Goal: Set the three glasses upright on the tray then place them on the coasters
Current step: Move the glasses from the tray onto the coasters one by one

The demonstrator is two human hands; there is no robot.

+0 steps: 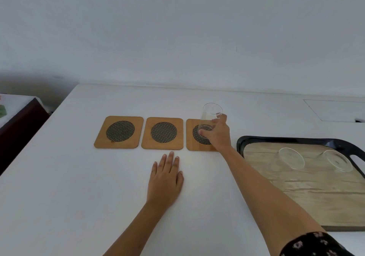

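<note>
Three wooden coasters with dark mesh circles lie in a row: the left coaster (119, 132), the middle coaster (163, 133) and the right coaster (192, 144). An upright clear glass (209, 115) stands on the right coaster, and my right hand (219, 132) grips its side. My left hand (166, 178) lies flat on the white table below the middle coaster, holding nothing. Two more clear glasses, one (292, 158) and another (338, 160), lie on their sides on the black-rimmed tray (242, 142) at the right.
The white table (59, 176) ends at its left edge beside a dark piece of furniture (19, 125). A wall runs along the back. A rectangular panel outline (335, 110) shows in the tabletop at the far right.
</note>
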